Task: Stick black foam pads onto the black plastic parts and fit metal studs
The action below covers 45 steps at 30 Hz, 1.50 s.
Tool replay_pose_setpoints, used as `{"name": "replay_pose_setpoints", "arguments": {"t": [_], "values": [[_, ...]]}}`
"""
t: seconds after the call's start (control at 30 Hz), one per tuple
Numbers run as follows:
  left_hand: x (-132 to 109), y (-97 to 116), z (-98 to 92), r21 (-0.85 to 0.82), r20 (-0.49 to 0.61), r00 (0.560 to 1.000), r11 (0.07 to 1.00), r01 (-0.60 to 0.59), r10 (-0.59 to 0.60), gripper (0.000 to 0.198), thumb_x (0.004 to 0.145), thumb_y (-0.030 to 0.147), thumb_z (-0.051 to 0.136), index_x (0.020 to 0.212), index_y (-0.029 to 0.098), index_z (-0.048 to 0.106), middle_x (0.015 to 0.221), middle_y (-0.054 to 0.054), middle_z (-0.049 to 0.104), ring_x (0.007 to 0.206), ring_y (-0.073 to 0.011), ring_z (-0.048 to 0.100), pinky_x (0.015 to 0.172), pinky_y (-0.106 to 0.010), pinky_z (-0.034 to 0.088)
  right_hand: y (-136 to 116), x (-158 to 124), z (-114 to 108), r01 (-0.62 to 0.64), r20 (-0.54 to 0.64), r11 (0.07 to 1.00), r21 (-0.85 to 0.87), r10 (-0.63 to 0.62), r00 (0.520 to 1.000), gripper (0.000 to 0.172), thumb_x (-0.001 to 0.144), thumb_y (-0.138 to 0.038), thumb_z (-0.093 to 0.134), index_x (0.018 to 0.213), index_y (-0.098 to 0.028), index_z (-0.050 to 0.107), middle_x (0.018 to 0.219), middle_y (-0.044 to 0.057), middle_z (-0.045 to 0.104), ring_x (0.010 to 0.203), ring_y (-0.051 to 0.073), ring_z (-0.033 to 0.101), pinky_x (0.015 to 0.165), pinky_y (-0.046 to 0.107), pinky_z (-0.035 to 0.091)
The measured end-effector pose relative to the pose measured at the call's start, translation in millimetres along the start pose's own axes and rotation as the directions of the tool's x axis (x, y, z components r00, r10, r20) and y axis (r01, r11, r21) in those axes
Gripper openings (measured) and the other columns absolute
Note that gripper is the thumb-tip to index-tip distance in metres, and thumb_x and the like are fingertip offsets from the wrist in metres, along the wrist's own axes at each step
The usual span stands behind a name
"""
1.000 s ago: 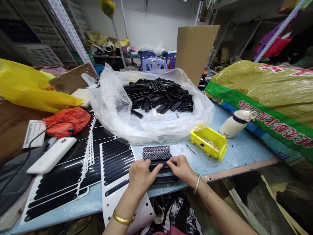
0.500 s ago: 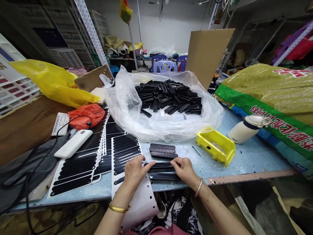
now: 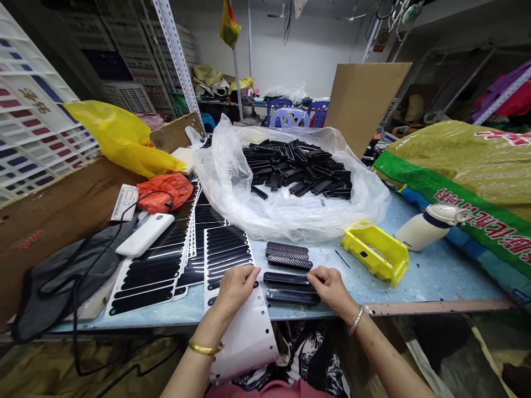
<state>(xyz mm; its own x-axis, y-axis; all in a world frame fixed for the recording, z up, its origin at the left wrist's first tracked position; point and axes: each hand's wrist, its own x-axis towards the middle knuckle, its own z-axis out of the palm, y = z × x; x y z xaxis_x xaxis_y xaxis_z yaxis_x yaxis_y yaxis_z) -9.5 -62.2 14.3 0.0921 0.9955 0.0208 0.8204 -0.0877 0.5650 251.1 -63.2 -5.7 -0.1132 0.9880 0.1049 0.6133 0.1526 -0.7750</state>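
My left hand is closed in a pinch over the right side of a white backing sheet with black strip stickers. Whatever its fingertips may hold is hidden. My right hand pinches the right end of a glossy black strip-shaped piece, which lies on the table. A second glossy black piece lies parallel, just nearer to me. Beyond them are black perforated pieces, side by side. The sheet's lower part hangs over the table edge.
A clear plastic bag holds a heap of black pieces. Right are a yellow bin with small metal parts, a white bottle and a large sack. Left lie stacked sticker sheets, a white power bank and a cable.
My left hand has come off the left end of the upper black piece and moved left, its thumb drawn in. My right hand stays at the right end. The view has shifted left.
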Motion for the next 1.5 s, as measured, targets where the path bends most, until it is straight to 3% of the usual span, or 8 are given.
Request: {"name": "replay_pose_setpoints", "arguments": {"t": [0.2,0.37,0.53,0.7,0.83,1.07,1.3,1.5], "values": [[-26,-12,-26.3,-0.141,-0.229,0.967,0.987,0.078,-0.109,0.033,0.084,0.043,0.050,0.072,0.020,0.070,0.066,-0.001,0.069,0.061,-0.0143,0.058,0.059,-0.023,0.039,10,-4,-21,-0.048,-0.079,0.997,0.067,0.054,0.995,0.025,0.072,-0.037,0.060,0.073,-0.018,0.075,0.059,0.006,0.068,0.053,0.019,0.059,0.051,0.028,0.046],[-68,-46,-46.7,-0.294,-0.320,0.843,0.891,0.346,-0.433,0.027,0.070,0.047,0.062,0.070,0.021,0.069,0.061,-0.001,0.069,0.059,-0.0183,0.063,0.056,-0.027,0.045,-19,-19,-32,0.013,-0.189,1.000,0.016,-0.010,0.982,0.026,0.079,-0.038,0.058,0.067,-0.019,0.070,0.057,0.005,0.065,0.050,0.017,0.056,0.049,0.028,0.044],[-106,-57,-44.5,-0.837,-0.005,0.697,0.384,0.390,-0.717,0.045,0.049,0.046,0.080,0.079,0.015,0.067,0.077,-0.008,0.073,0.079,-0.0303,0.071,0.056,-0.032,0.056,-57,-58,-2,0.225,0.145,0.972,0.061,-0.232,0.962,0.023,0.087,-0.026,0.053,0.073,-0.020,0.071,0.063,0.004,0.062,0.056,0.015,0.057,0.053,0.026,0.043],[-120,-44,-35.9,-0.918,0.256,0.714,0.067,0.390,-0.652,0.060,0.049,0.038,0.086,0.099,0.013,0.064,0.085,-0.014,0.075,0.080,-0.0331,0.072,0.052,-0.031,0.054,-58,-72,54,0.229,0.072,0.972,-0.059,-0.225,0.972,0.020,0.083,-0.021,0.054,0.094,-0.013,0.070,0.070,0.007,0.062,0.058,0.017,0.057,0.057,0.029,0.046],[-124,-50,-25.3,-0.904,0.228,0.716,0.130,0.408,-0.660,0.059,0.052,0.041,0.085,0.100,0.013,0.065,0.068,-0.008,0.072,0.060,-0.0239,0.069,0.041,-0.023,0.045,-65,-69,80,0.191,0.090,0.980,-0.057,-0.185,0.978,0.023,0.077,-0.019,0.060,0.097,-0.013,0.070,0.074,0.007,0.063,0.056,0.016,0.057,0.056,0.028,0.045],[-127,-66,-20.2,-0.735,-0.184,0.685,0.561,0.381,-0.705,0.037,0.048,0.049,0.080,0.060,0.017,0.066,0.055,-0.001,0.065,0.054,-0.0154,0.059,0.050,-0.023,0.046,-63,-64,81,0.185,0.120,0.981,0.054,-0.190,0.974,0.020,0.078,-0.016,0.057,0.093,-0.015,0.070,0.073,0.005,0.064,0.051,0.013,0.057,0.052,0.025,0.045],[-130,-48,4.8,-0.911,0.228,0.703,0.107,0.397,-0.673,0.036,0.047,0.041,0.083,0.068,0.014,0.071,0.059,-0.005,0.070,0.055,-0.0176,0.063,0.055,-0.026,0.049,-42,-35,57,0.282,0.152,0.955,-0.094,-0.267,0.952,0.027,0.089,-0.025,0.049,0.072,-0.017,0.067,0.063,0.006,0.062,0.058,0.017,0.059,0.056,0.027,0.042],[-145,-49,-4.2,-0.919,0.299,0.778,0.052,0.390,-0.553,0.022,0.055,0.029,0.082,0.064,0.013,0.071,0.062,-0.004,0.070,0.056,-0.0131,0.060,0.055,-0.022,0.045,-63,-34,72,0.358,0.202,0.934,-0.009,-0.349,0.915,0.025,0.091,-0.024,0.047,0.078,-0.017,0.067,0.065,0.005,0.059,0.060,0.017,0.057,0.057,0.027,0.041]]}}
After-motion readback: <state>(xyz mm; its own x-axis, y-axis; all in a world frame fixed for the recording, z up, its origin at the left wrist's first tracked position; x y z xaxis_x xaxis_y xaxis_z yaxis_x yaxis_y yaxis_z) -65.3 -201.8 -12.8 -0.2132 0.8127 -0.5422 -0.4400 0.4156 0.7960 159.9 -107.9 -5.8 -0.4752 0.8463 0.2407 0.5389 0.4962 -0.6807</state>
